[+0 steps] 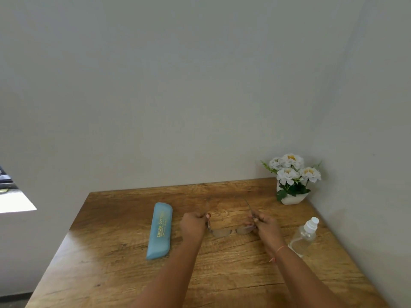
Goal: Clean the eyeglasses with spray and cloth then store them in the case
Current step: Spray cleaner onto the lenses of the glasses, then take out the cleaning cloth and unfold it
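Observation:
Thin-framed eyeglasses hang between my two hands just above the middle of the wooden table, temples unfolded and pointing away from me. My left hand pinches the left hinge end, and my right hand pinches the right temple near its hinge. A light blue glasses case with yellow lettering lies shut to the left of my left hand. To the right of my right wrist stands a clear spray bottle with a white nozzle. No cloth is in view.
A white pot of white flowers stands in the table's far right corner against the grey walls. The table's left edge drops off toward a bright floor patch at the far left.

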